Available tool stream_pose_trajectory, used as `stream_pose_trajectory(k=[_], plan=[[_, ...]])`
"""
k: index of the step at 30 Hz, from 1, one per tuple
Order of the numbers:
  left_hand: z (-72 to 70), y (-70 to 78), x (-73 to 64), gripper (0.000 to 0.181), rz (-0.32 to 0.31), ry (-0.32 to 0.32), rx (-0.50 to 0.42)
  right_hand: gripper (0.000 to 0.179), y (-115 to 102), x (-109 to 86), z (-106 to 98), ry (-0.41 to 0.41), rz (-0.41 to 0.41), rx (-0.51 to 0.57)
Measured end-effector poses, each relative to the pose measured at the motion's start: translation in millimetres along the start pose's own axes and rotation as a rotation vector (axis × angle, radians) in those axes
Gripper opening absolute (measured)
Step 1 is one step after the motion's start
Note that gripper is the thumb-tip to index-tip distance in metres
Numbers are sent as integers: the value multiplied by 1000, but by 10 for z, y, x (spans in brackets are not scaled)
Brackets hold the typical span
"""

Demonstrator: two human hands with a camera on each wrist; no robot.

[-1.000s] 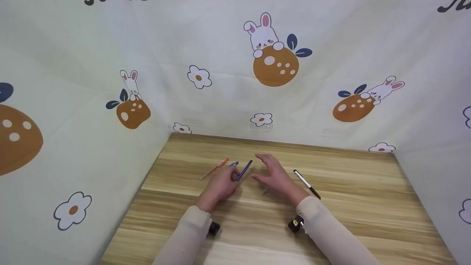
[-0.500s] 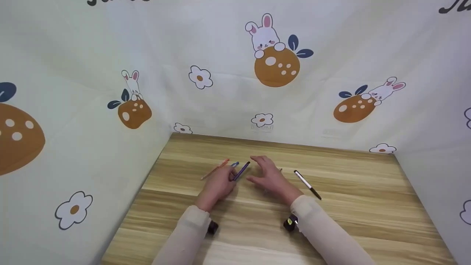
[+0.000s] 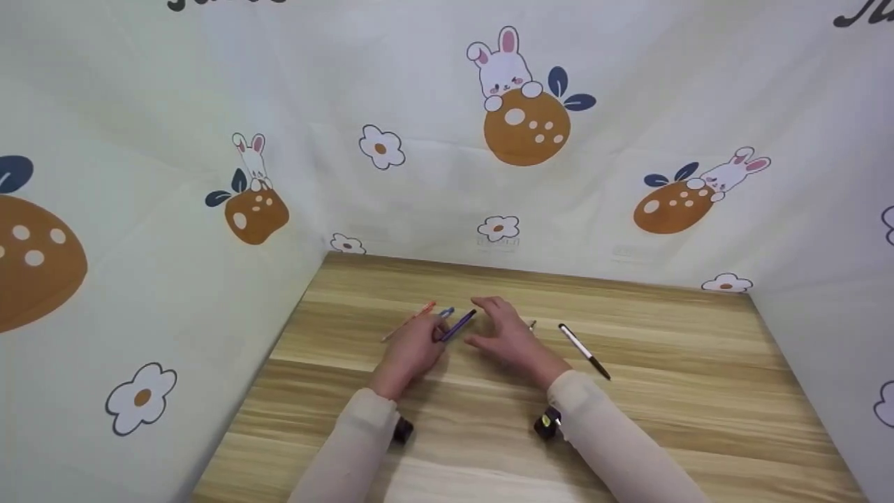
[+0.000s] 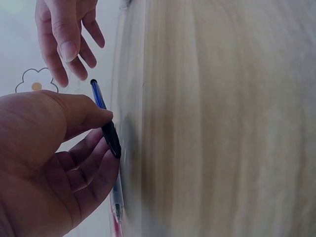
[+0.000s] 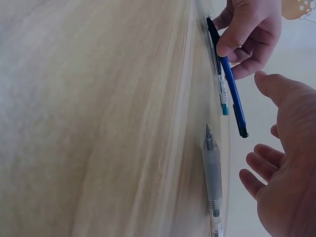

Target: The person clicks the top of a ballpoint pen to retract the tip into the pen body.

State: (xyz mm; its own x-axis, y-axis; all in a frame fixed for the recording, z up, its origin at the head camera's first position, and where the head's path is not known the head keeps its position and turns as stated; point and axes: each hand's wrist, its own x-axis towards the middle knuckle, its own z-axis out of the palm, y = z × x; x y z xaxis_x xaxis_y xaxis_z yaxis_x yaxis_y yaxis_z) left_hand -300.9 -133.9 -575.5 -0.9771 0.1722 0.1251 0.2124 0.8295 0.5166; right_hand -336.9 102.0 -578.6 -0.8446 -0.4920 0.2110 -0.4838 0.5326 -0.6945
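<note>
Since a second ago, right hand (image 3: 513,339) has shifted left, nearer the pen in my other hand, and that blue-purple pen (image 3: 458,325) has tipped toward a flatter line. Left hand (image 3: 412,346) is pinching it between thumb and fingers by its black end, blue clip end sticking out toward my right. Looks like an end grip to leave most of the barrel free; it seems to sit just above the tabletop (image 3: 663,433). Right hand holds nothing: thumb well apart from fingers, loosely spread, facing the pen without touching, probably so the free end has room between them. Orange pen (image 3: 428,306) and blue-ended pen (image 3: 448,310) lie just beyond the left hand, probably close together to keep that side grouped. Clear grey-grip pen (image 5: 212,173) lies beside the right hand, mostly hidden from the head view; white-and-black pen (image 3: 584,351) lies apart, out to my right. Text: white label (image 5: 223,89) on a teal-ended pen, print too small to read. Black lettering (image 3: 866,12) on the patterned cloth (image 3: 419,195) is cropped. No brand legible.
</note>
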Motion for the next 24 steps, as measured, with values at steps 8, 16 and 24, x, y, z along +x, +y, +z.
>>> stream_pose_trajectory(k=[8,16,24], plan=[[23,-28,-2,20,30,29,54,75,-21,8,2,-2,-4,1],[25,-32,0,13,33,34,71,76,-32,5,13,-10,-2,-10],[41,-62,16,14,21,38,77,77,-46,2,23,-12,7,-37]])
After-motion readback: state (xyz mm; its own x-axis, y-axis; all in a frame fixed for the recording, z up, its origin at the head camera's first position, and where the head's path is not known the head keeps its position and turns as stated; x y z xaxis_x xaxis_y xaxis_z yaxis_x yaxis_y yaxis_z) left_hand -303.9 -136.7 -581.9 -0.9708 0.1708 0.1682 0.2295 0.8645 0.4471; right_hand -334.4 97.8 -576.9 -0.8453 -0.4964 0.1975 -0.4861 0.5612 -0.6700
